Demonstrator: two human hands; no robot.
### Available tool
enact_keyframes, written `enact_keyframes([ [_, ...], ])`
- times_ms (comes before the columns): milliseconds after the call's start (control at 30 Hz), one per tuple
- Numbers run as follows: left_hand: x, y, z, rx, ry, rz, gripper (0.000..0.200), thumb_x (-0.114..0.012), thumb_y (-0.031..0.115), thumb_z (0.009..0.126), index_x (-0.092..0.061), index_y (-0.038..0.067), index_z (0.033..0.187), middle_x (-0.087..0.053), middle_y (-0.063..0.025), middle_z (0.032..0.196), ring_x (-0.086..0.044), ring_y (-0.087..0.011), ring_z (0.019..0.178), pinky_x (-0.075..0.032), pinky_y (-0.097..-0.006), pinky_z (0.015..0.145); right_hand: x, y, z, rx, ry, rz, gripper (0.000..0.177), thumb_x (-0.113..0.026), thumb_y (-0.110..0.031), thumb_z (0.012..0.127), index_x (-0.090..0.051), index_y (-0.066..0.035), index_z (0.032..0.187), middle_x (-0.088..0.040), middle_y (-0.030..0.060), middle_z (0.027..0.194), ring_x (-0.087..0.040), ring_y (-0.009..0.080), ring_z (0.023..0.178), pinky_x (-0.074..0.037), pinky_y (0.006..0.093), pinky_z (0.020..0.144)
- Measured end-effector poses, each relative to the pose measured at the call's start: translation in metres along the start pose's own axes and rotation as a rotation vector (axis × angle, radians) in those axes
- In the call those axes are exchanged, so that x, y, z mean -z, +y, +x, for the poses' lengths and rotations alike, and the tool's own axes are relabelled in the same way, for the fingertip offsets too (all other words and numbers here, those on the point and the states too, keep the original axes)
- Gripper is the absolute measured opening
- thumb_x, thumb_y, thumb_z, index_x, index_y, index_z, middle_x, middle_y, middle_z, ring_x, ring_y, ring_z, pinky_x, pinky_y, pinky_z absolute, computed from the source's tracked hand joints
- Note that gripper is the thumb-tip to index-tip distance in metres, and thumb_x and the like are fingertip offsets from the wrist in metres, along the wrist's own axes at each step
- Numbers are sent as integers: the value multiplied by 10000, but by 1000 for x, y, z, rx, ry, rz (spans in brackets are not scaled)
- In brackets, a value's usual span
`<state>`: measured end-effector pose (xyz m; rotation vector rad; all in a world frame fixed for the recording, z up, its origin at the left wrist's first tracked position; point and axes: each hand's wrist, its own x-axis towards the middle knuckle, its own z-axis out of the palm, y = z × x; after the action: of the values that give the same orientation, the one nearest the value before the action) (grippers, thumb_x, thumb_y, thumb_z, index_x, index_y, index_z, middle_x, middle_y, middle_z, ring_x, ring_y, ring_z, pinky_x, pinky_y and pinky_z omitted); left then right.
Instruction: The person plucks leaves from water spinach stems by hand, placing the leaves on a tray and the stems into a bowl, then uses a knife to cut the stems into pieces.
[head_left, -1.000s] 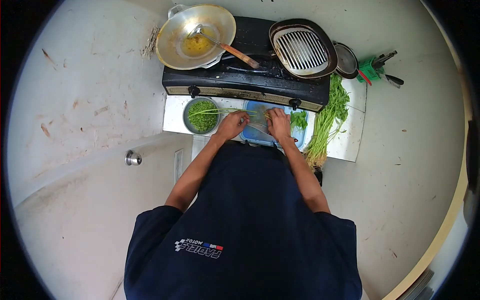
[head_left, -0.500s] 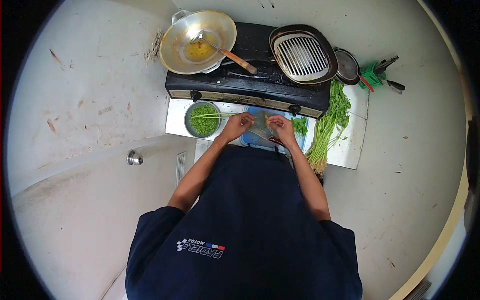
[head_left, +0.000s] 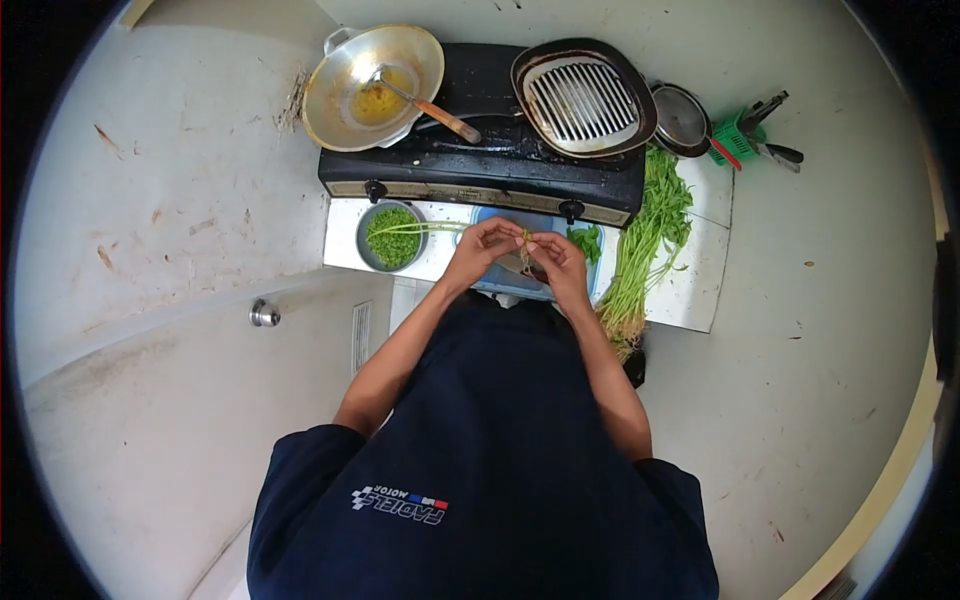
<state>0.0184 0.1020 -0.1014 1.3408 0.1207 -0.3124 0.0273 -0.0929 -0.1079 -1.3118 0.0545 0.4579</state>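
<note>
**FADIELS MOTOR on my shirt (head_left: 480, 400), thin green stems (head_left: 437, 227) in my fingers**

The print reads upside down, with a checkered patch and blue, white and red blocks. The stems, long and pale, stretch from over the bowl (head_left: 372, 261) of chopped greens (head_left: 394, 240) into my left hand (head_left: 480, 256), fingers clamped on them. My right hand (head_left: 564, 266) pinches their yellowish, rooty end above the blue tray (head_left: 490, 214).
</note>
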Motion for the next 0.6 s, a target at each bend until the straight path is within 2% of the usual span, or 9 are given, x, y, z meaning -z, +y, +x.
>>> enact_keyframes([
  [267,-40,-13,-37,23,165,31,162,-670,-36,945,-651,-18,1105,-715,-73,1053,-670,-141,1040,-544,-299,915,12,2,-33,71,-2,-185,191,-702,-99,982,-666,17,1129,-734,77,983,-690,115,899,-547,273,812],
  [433,-41,1,-39,33,86,98,145,-674,-43,942,-661,-24,1085,-726,-88,1043,-684,-149,1013,-549,-299,901,14,-7,-38,87,-1,-264,184,-702,-87,975,-669,25,1117,-739,81,967,-702,115,867,-552,274,798],
  [600,-26,18,-22,42,-45,132,109,-693,-5,945,-690,-29,1052,-749,-103,1025,-698,-155,968,-553,-308,898,-4,-9,-39,121,124,-174,169,-698,-80,978,-673,15,1116,-739,75,975,-699,108,872,-547,259,789],
])
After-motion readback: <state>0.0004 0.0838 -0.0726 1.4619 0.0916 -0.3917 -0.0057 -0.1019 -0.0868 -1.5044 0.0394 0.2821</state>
